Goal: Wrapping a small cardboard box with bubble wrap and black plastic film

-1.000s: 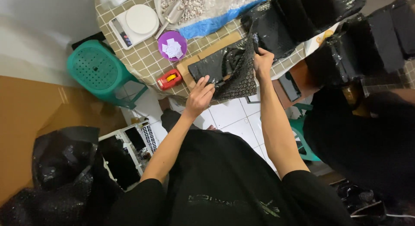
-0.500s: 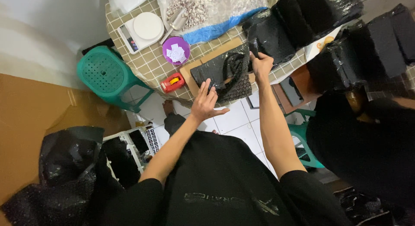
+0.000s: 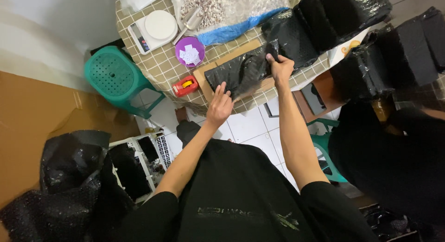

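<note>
at the bottom of the frame sit the person's black-shirted shoulders, both bare arms reaching up toward the middle. the left hand (image 3: pixel 219 104) lies flat with fingers spread, pressing the near edge of a crinkled black plastic wrap sheet (image 3: pixel 241 73) just above centre. the right hand (image 3: pixel 281 68) is closed, pinching the sheet's right end. the sheet rests on a flat brown cardboard piece (image 3: pixel 204 77) on the checked tablecloth table (image 3: pixel 162 66). left of it lie a small red tape dispenser (image 3: pixel 185 86) and a purple bowl of white slips (image 3: pixel 189 51); farther up, a white digital kitchen scale (image 3: pixel 153 30). a green plastic stool (image 3: pixel 113 77) stands at the left.
</note>
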